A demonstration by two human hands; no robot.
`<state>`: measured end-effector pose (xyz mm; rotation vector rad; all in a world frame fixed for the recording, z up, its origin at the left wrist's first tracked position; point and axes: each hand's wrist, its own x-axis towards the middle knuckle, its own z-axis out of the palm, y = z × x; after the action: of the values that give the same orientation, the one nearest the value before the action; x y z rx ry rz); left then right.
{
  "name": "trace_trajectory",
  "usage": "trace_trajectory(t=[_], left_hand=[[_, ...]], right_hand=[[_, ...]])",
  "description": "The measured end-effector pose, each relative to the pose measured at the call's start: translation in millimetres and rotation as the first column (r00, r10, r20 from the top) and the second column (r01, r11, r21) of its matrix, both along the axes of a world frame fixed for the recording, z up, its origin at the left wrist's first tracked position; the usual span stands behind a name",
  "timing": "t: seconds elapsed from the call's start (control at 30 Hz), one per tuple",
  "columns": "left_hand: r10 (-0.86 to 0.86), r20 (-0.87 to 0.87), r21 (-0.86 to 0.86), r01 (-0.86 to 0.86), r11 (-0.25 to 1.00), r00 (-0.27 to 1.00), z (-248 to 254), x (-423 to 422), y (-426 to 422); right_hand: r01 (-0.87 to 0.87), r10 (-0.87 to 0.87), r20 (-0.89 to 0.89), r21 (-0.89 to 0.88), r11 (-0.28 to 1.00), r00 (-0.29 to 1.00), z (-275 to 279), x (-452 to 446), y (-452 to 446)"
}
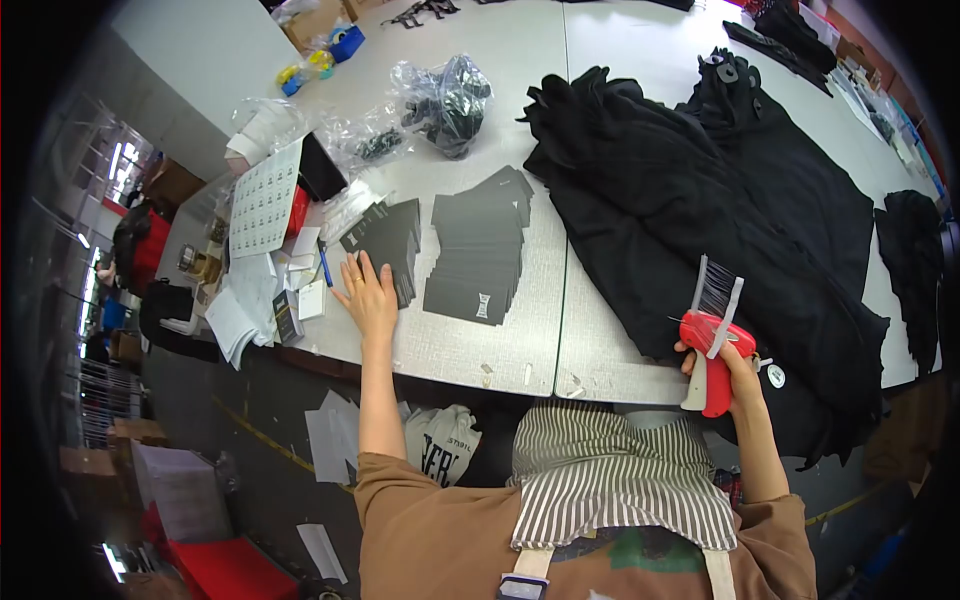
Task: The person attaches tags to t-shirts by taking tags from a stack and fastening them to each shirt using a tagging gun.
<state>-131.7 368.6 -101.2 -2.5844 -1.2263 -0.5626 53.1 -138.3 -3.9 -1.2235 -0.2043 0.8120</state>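
My left hand (370, 302) lies with spread fingers on the near left edge of a fanned stack of dark grey tags (402, 240). A second, larger fanned stack of dark grey tags (470, 250) is just to its right, with a pale logo on the nearest one. My right hand (741, 378) is wrapped round a red and white tagging gun (717, 392), which carries a strip of fine plastic fasteners (715, 290). Beneath and beyond the gun, black garments (690, 190) are piled on the table. A round white label (776, 376) shows beside my right hand.
Clear plastic bags with dark contents (445, 105) stand behind the tags. On the left are a sticker sheet (266, 200), a blue pen (326, 266), a dark phone-like slab (320, 168) and papers (240, 310). Another black garment (910, 270) hangs over the right edge.
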Motion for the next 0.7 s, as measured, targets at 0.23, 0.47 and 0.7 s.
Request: trace_trajectory(t=[0.23,0.47,0.7], left_hand=[[0.296,0.186,-0.113,-0.278,0.954,0.937,28,-27,-35],[0.286,0.183,-0.147,-0.261,0.954,0.941,9,-52,-34],[0.291,0.212,-0.082,-0.280,0.957,0.933,-5,-52,-15]], right_hand=[[-0.169,0.165,0.129,0.024,0.985,0.978,16,-32,29],[-0.417,0.391,0.219,0.087,0.905,0.894,10,-44,54],[-0.450,0.424,0.192,0.118,0.885,0.885,-2,-38,37]])
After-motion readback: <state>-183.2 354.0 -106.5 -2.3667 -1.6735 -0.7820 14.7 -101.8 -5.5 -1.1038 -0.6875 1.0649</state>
